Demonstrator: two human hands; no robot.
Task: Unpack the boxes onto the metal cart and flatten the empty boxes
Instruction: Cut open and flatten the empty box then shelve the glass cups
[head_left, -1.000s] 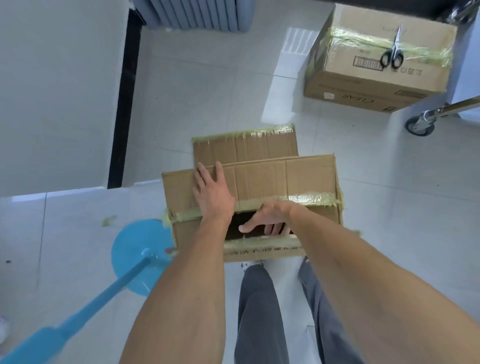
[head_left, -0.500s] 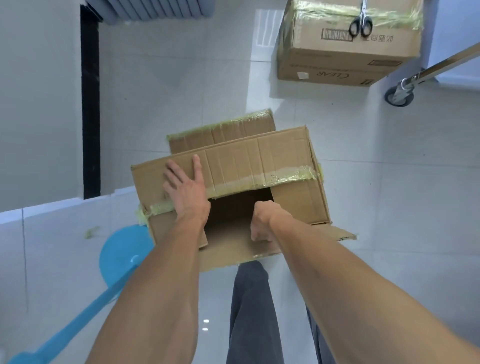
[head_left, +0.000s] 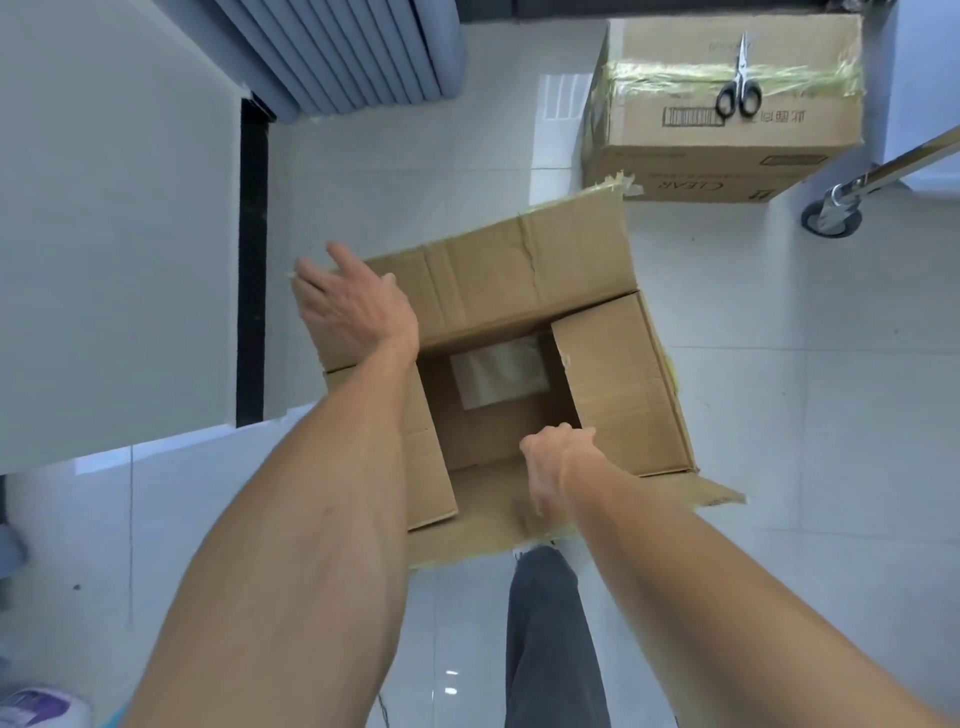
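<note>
The open box (head_left: 519, 374) is held up in front of the person, over the floor (head_left: 805, 467). The left hand (head_left: 353, 306) lies flat with straight fingers on the far flap, at its left end, and I think it pushes that flap back so the hole stays wide. The right hand (head_left: 556, 467) is at the near edge of the hole with its fingers bent over the near flap, holding it. I think that is to pull the near flap down and out.

Through the hole you can see pale floor, so the box looks empty and open at the other end too. It may be ready to be squashed flat.

Beyond the right hand sits a taped box (head_left: 727, 114), not opened yet, with scissors (head_left: 740, 88) on top. A cart wheel (head_left: 831, 213) stands just beside it.

There is bare floor to the right of the hands. A gray wall (head_left: 114, 234) is close on the left, so the right side looks roomier.
</note>
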